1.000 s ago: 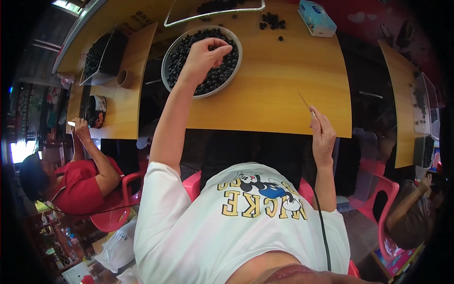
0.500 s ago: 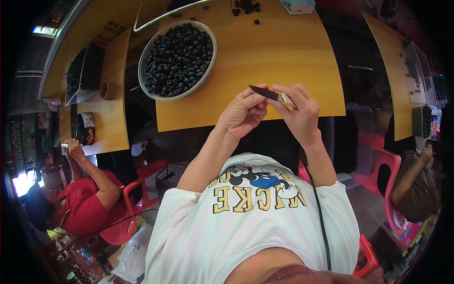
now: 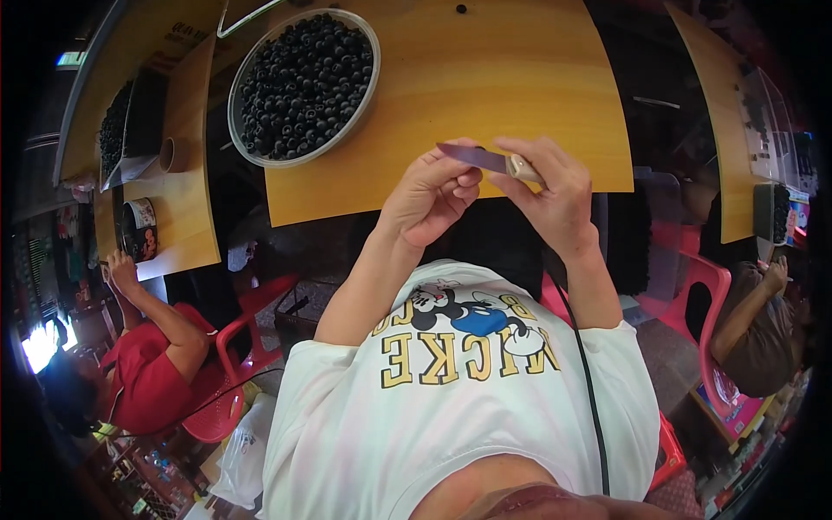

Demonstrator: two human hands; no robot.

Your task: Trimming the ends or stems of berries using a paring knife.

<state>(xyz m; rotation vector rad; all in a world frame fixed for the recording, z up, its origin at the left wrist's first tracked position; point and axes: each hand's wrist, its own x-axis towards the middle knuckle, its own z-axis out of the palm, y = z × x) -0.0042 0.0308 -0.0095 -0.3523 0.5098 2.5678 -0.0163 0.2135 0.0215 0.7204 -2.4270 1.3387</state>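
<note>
In my right hand (image 3: 559, 195) is a small knife with a pale handle (image 3: 523, 168); the fingers are wrapped round the handle. Its dark blade (image 3: 472, 156) points left, across the fingertips of my left hand (image 3: 433, 195). That hand is closed, thumb and fingers pinched together with the other fingers curled. A bit of something dark shows behind the blade, too small to name. Left of my hands, a round clear tub (image 3: 371, 104) stands on the table, heaped with small, round, blackish fruits or nuts (image 3: 303, 87).
My wooden table (image 3: 494, 78) carries one loose dark ball (image 3: 461, 9) at its far edge. At left, a person in red (image 3: 160, 364) works at another table with a dark box (image 3: 139, 121) and a cup (image 3: 173, 154). Someone else's arm (image 3: 745, 321) shows at right, beside a red chair (image 3: 706, 295).
The view has shifted, so the tub sits higher and further left. The knife blade has turned flatter and lies closer across my left fingertips. Both hands keep their closed holds.
</note>
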